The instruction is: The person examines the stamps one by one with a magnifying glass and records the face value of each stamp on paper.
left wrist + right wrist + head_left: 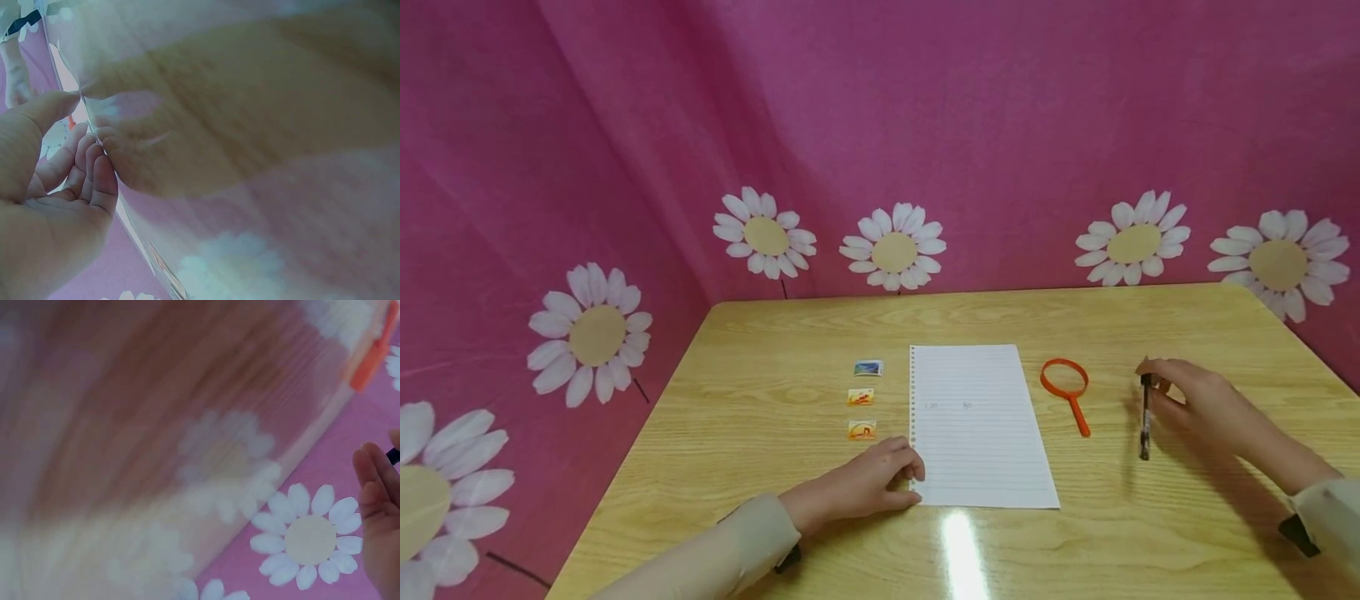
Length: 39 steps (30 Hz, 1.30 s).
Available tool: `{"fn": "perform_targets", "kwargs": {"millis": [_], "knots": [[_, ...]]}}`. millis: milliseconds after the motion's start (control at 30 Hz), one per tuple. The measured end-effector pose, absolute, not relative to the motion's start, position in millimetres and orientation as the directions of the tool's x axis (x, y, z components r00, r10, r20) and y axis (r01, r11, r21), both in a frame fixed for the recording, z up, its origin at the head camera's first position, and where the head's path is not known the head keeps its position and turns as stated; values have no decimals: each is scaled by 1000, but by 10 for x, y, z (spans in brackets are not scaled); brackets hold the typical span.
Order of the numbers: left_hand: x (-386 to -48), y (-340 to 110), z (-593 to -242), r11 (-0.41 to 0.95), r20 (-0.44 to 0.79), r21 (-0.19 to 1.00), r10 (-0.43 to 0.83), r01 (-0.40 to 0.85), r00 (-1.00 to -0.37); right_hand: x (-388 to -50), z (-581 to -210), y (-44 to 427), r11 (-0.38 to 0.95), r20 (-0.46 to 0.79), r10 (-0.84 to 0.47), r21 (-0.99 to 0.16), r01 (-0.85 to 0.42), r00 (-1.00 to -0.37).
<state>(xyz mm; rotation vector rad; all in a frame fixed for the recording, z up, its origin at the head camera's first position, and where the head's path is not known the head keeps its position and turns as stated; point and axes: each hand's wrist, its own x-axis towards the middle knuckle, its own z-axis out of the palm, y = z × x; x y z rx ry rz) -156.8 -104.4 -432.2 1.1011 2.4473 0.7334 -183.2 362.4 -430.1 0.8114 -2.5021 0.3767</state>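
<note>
My right hand [1206,404] pinches a pen [1145,421] by its dark upper end, to the right of the magnifying glass. The pen points toward the near edge, with a shadow beside it on the table. In the right wrist view the hand [381,512] shows only at the right border, with a bit of the black pen end [394,456]. My left hand [868,479] rests at the lower left edge of a lined, punched paper sheet [977,458]. Its fingers are loosely bent, fingertips down, in the left wrist view [69,169]. Faint handwritten numbers stand mid-sheet.
A red magnifying glass [1078,414] lies between the sheet and the right hand. Left of the sheet, a blue stamp-like card [868,367] and two yellow ones [861,397] form a column. A pink flowered cloth [985,125] hangs behind the wooden table [760,400].
</note>
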Motion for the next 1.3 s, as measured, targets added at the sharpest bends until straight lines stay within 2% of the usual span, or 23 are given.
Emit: {"fn": "perform_targets", "kwargs": {"millis": [167, 300, 533, 700, 833, 967, 1300], "knots": [[-1562, -1053, -4323, 570, -115, 588, 762, 574, -638, -1743, -4203, 3442, 723, 446, -224, -520, -455, -866], [-1560, -1051, -4320, 573, -118, 585, 761, 574, -639, -1724, -4124, 3325, 609, 390, -140, -690, -390, -910], [-1559, -1043, -4327, 569, -118, 590, 763, 573, -636, -1720, -4039, 3225, 569, 346, -114, -746, -346, -931], [-1563, -1046, -4327, 568, -120, 594, 763, 570, -635, -1715, -3980, 3206, 581, 279, -167, -747, -323, -946], [-1566, -1050, -4335, 568, -116, 589, 763, 574, -636, -1678, -3952, 3168, 514, 216, -176, -812, -277, -960], [-1567, -1050, -4332, 571, -119, 587, 762, 574, -636, -1626, -3978, 3109, 451, 164, -156, -866, -218, -974], [-1562, -1044, -4315, 574, -122, 588, 760, 570, -639, -1592, -4116, 2915, 419, 42, -138, -903, -97, -990]]}}
